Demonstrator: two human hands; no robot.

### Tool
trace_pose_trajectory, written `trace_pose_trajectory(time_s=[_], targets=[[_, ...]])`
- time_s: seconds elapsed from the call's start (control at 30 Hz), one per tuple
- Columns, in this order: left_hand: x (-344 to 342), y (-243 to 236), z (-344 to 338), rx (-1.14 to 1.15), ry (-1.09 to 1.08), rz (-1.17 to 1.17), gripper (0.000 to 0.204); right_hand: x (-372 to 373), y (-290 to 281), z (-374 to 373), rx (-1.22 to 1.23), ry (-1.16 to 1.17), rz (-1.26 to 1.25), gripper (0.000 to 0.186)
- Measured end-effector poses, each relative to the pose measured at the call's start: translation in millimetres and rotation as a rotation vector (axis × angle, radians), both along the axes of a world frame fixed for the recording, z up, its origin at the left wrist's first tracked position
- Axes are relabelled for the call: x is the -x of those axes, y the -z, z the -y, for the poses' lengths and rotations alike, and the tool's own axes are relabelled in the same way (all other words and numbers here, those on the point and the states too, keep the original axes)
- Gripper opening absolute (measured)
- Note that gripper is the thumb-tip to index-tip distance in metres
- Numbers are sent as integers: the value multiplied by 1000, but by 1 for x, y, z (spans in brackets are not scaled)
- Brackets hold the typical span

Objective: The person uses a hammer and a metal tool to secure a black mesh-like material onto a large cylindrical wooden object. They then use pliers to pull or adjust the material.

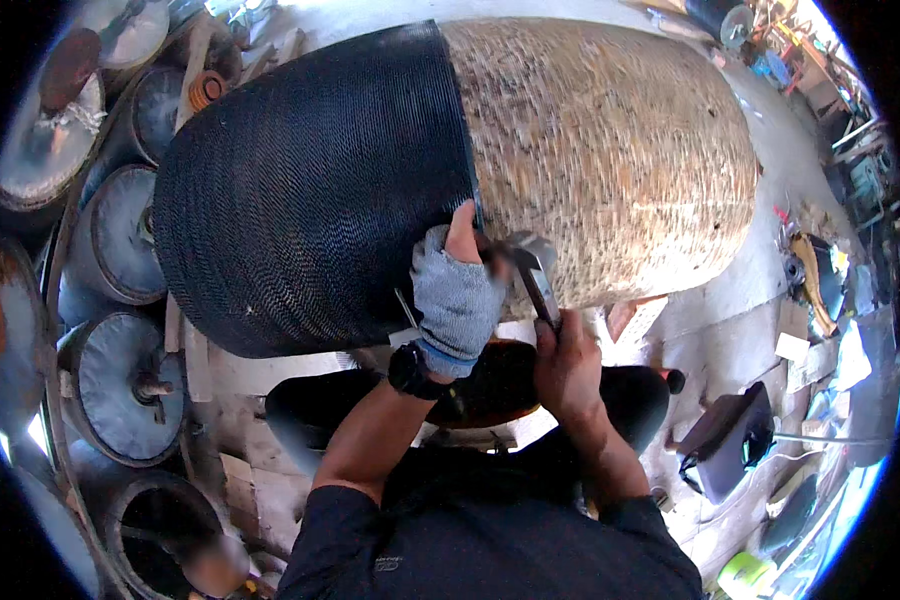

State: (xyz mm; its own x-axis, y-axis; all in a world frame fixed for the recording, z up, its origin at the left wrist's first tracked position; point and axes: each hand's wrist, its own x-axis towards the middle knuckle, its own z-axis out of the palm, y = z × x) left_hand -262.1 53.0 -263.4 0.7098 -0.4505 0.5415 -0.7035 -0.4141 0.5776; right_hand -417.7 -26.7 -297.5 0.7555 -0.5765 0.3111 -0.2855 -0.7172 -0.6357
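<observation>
Both hands worked near the middle of the view, close under the large drum. The right hand point(570, 372), bare, was closed around the handle of a hammer point(539, 286), whose head pointed toward 11 o'clock, near the drum's lower side. The left hand point(457, 290) wore a grey knitted glove point(450, 312) with the thumb bare and pointing to 12 o'clock; its fingers were partly hidden and the area beside them blurred, so whether it gripped anything could not be told.

The drum point(445, 170) filled the view from 10 to 2 o'clock. Its black, finely ridged covering point(310, 190) took up the 11 o'clock half, and a rough tan portion point(610, 150) the 1 o'clock half. The left thumb lay at the border between the two.

Several grey-ended rollers point(130, 390) stood between 8 and 10 o'clock. A dark, boxy case point(727, 440) sat on the floor point(710, 335) at 4 o'clock, and a bright green container point(745, 576) showed between 4 and 5. A small orange ringed piece point(206, 90) was between 10 and 11. A dark watch point(410, 370) circled the left wrist.
</observation>
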Motion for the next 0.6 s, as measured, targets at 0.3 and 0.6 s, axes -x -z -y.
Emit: trace_pose_trajectory(time_s=[0.3,0.6], targets=[[7,6,-13,98,9,-59,81,-4,-1,-6,-122,33,29,15],[101,114,-60,-283,336,139,25,-2,4,-9,-173,-36,56,20]])
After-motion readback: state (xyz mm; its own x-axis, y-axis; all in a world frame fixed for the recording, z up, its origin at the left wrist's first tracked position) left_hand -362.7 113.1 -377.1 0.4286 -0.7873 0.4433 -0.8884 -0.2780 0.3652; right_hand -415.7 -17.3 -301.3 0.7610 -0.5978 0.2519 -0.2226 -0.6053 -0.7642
